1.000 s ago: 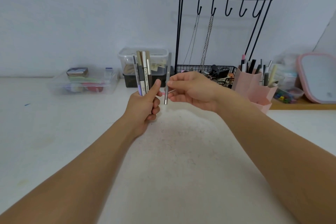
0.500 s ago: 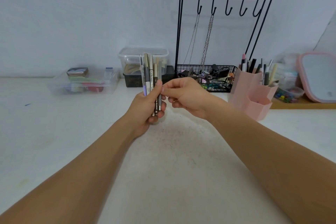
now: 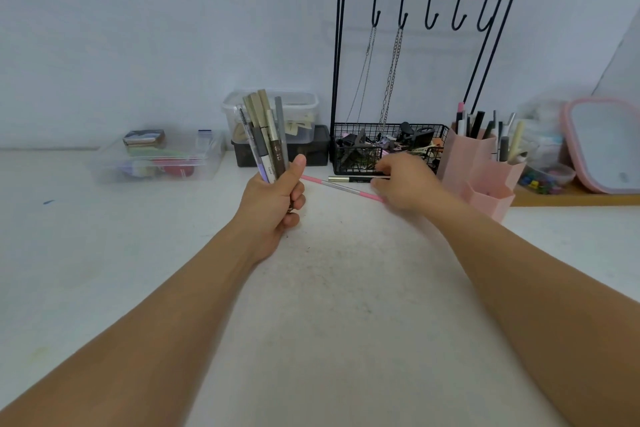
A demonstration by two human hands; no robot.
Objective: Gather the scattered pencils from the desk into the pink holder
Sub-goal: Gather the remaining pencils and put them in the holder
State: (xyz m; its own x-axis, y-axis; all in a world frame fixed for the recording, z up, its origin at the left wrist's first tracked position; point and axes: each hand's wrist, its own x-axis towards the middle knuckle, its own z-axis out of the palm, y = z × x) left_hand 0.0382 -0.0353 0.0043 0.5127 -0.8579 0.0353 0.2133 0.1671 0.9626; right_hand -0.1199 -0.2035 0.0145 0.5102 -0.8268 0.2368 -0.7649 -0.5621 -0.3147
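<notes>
My left hand (image 3: pixel 273 201) grips a bundle of several pencils (image 3: pixel 266 135) upright above the middle of the white desk, thumb pressed along them. My right hand (image 3: pixel 405 184) is down at the desk to the right, slightly blurred, its fingertips pinching the right end of a black pencil with a gold tip (image 3: pixel 349 179). A pink and grey pencil (image 3: pixel 339 186) lies slanted on the desk just in front of it, its right end hidden under that hand. The pink holder (image 3: pixel 464 163) stands right behind my right hand, with several pens and pencils in its tall back compartments.
A black wire hook stand with a basket of clips (image 3: pixel 381 149) stands behind my right hand. Stacked plastic boxes (image 3: pixel 277 121) and a clear tub (image 3: pixel 156 159) sit at the back left. A pink-framed mirror (image 3: pixel 606 142) leans at the far right.
My right hand left the grey pencil in the bundle and moved right and down to the two pencils lying on the desk. My left hand kept its place.
</notes>
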